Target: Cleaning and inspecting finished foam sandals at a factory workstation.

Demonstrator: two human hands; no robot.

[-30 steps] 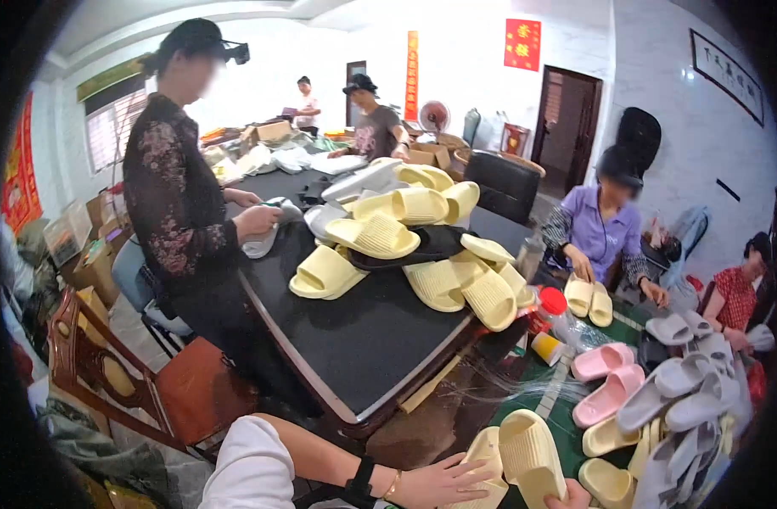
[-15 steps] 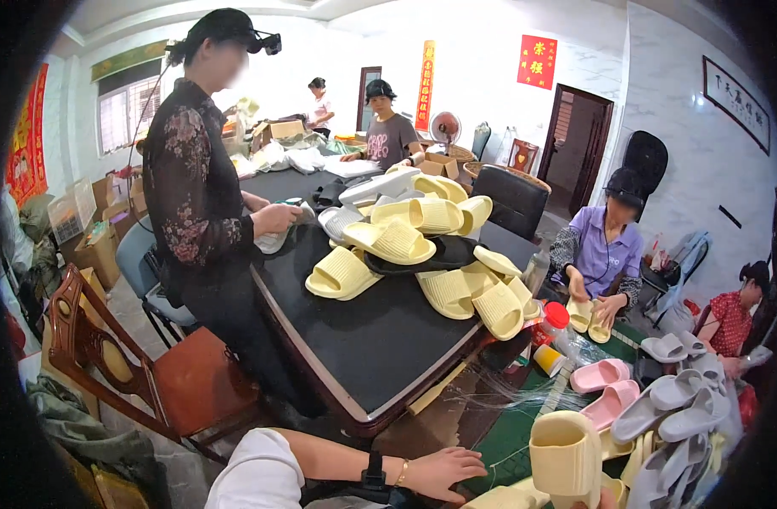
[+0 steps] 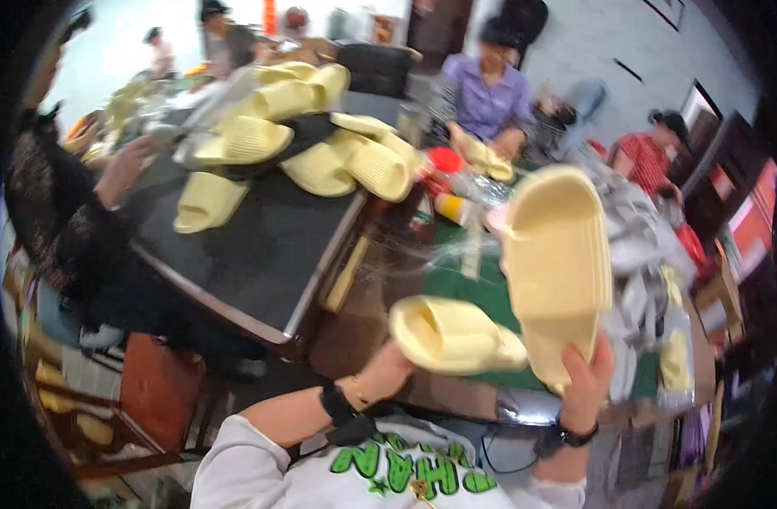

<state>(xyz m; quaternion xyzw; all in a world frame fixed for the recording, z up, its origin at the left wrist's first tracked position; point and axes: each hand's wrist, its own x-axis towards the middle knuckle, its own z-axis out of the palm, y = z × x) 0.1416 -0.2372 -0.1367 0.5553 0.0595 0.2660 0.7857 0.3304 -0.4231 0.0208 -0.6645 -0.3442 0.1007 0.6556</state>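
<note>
Left hand [image 3: 387, 371]: raised in front of the chest, closed on the heel end of a pale yellow slide slipper [image 3: 452, 335], which lies roughly level with its strap opening turned to the left. A dark band sits on that wrist.

Right hand [image 3: 585, 382]: raised, fingers wrapped round the lower end of a second pale yellow slipper [image 3: 556, 263], held upright with the sole facing the camera and the strap end uppermost. A dark watch [image 3: 565, 437] is on the wrist. The two slippers are just beside each other; whether they touch cannot be determined, as the frame is blurred.

Surroundings: a dark worktop [image 3: 261, 246] stands ahead and to the left, carrying a heap of yellow slippers [image 3: 308, 136], with one lying apart near its left edge. A person in dark patterned clothing [image 3: 61, 212] stands at the left side of the worktop, one hand at its edge. A seated person in a purple shirt [image 3: 488, 102] holds yellow slippers at the far side. A person in red [image 3: 656, 153] sits further right. Grey slippers [image 3: 639, 246] are piled to the right, behind the upright slipper. A green surface [image 3: 482, 288] with clear plastic wrapping lies beyond the hands. A wooden chair [image 3: 142, 399] stands lower left
</note>
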